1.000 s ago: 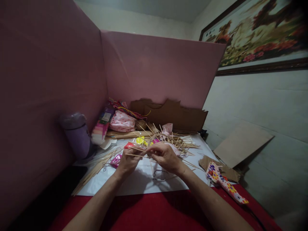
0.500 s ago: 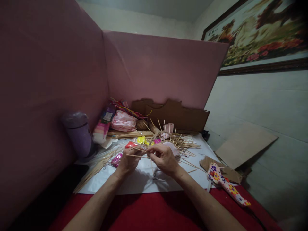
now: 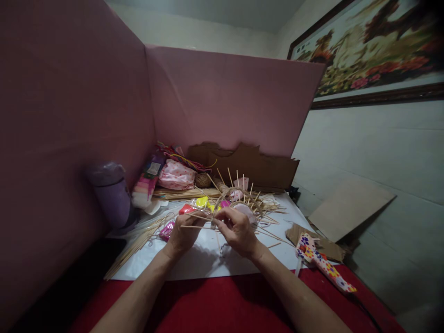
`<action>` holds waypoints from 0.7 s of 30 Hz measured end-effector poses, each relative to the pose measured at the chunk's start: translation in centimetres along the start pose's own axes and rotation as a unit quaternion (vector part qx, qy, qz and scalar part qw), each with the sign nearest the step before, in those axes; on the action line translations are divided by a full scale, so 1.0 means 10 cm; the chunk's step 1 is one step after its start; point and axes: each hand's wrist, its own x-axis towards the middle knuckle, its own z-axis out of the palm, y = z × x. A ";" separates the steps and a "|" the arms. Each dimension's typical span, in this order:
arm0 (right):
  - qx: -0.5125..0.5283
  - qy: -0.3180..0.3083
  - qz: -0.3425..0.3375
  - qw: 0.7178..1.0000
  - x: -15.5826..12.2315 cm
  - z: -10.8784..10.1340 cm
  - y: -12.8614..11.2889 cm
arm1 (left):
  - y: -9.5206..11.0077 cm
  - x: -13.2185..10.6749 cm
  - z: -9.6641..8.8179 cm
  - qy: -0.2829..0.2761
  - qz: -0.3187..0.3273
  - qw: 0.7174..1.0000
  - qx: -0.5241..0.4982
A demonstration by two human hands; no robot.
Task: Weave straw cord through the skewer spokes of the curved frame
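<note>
A round piece of thin wooden sticks [image 3: 229,177] spreads out in front of me, with brown twine [image 3: 218,201] wound among the sticks. My left hand [image 3: 187,232] is closed around the near left sticks, and two of their ends poke out past its fingers. Close beside it, my right hand [image 3: 237,230] pinches at the twine where it crosses these sticks. The fingers of both hands almost meet, and the exact spot of the pinch is partly hidden. A white round pad [image 3: 245,212] lies behind my right hand.
Loose sticks [image 3: 133,245] lie at left on the white sheet [image 3: 187,270]. Yellow [image 3: 202,202], red [image 3: 187,209] and magenta [image 3: 166,231] packets lie near my left hand. A purple bottle [image 3: 113,196] stands far left. At right, a flowered glue gun [image 3: 324,263] rests by cardboard [image 3: 294,235].
My right hand's fingers have shifted slightly at the twine, and more of the twine crossing shows between the hands. The left hand keeps its hold. The whole view has shifted a little.
</note>
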 end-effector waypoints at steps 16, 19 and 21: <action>-0.011 -0.004 -0.031 0.999 -0.04 -0.02 0.00 | 0.01 -0.01 0.04 -0.006 0.056 0.997 0.057; -0.011 0.008 -0.019 1.000 -0.05 -0.01 0.00 | 0.00 -0.02 0.05 -0.001 0.070 0.995 0.075; -0.015 0.012 -0.010 1.000 -0.05 0.00 0.00 | -0.01 -0.03 0.06 0.007 0.079 0.993 0.087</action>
